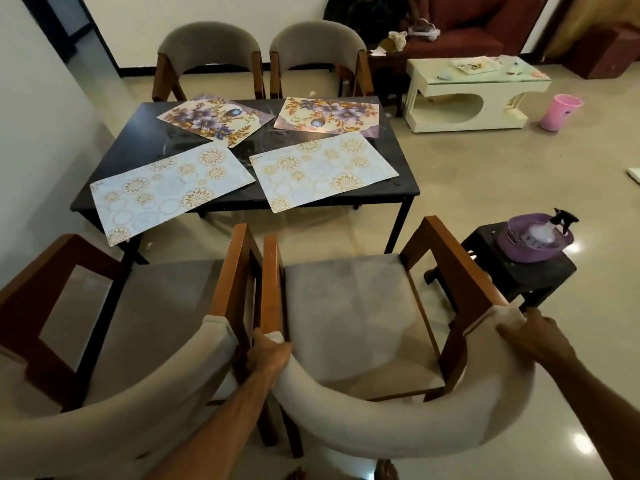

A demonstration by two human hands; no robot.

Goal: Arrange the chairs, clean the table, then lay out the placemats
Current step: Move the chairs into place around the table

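**Both hands clamped on near-right chair**

Gripping the padded backrest of the near-right chair (353,341): left hand (268,355) at 9 o'clock end, right hand (530,337) at 3 o'clock end. Standing just short of the table (398,168), at its 6 o'clock. Probably heavy and rigid; soft upholstery, so better held by the wooden frame.

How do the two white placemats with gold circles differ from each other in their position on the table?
The left white placemat hangs well over the near edge of the table; the right white placemat juts over it only slightly at one corner. The left one lies nearer the wall, the right one nearer the open floor. Both show the same gold pattern and lie flat and skewed.
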